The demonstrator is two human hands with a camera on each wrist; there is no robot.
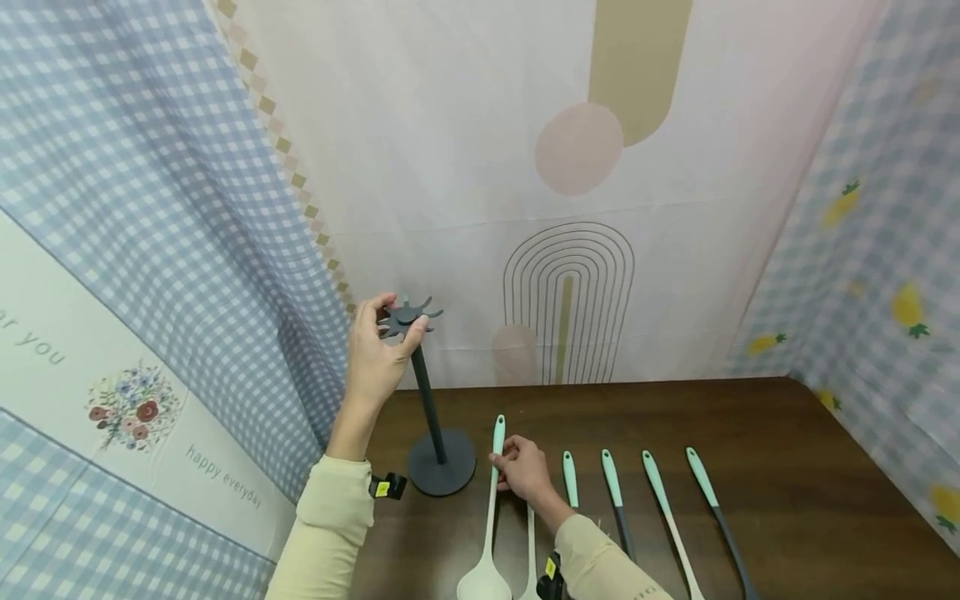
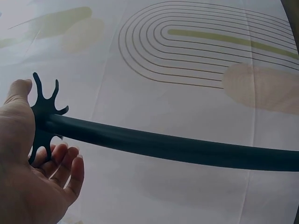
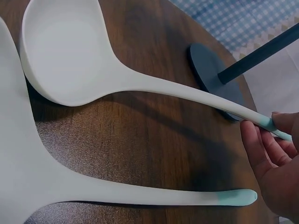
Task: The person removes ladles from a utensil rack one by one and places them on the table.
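Note:
A dark grey utensil stand (image 1: 426,396) with a round base (image 1: 442,475) rises at the left of the table. My left hand (image 1: 375,354) grips the hooked ring (image 1: 406,315) at its top, thumb on the near side and fingers behind. The left wrist view shows the palm against this ring (image 2: 43,112). My right hand (image 1: 525,471) pinches the mint handle end of a white ladle (image 3: 65,51) between thumb and fingers. The handle slants up from the table, while the bowl is low near its surface. Beside it lies another white utensil (image 3: 117,192) with a mint tip, its head cut off by the frame.
Several more mint-handled utensils lie in a row to the right, among them a grey-shafted one (image 1: 718,512) and a white-shafted one (image 1: 669,517). The brown table (image 1: 810,467) ends at a patterned cloth (image 1: 450,250) behind; a checked cloth (image 1: 187,208) hangs at left.

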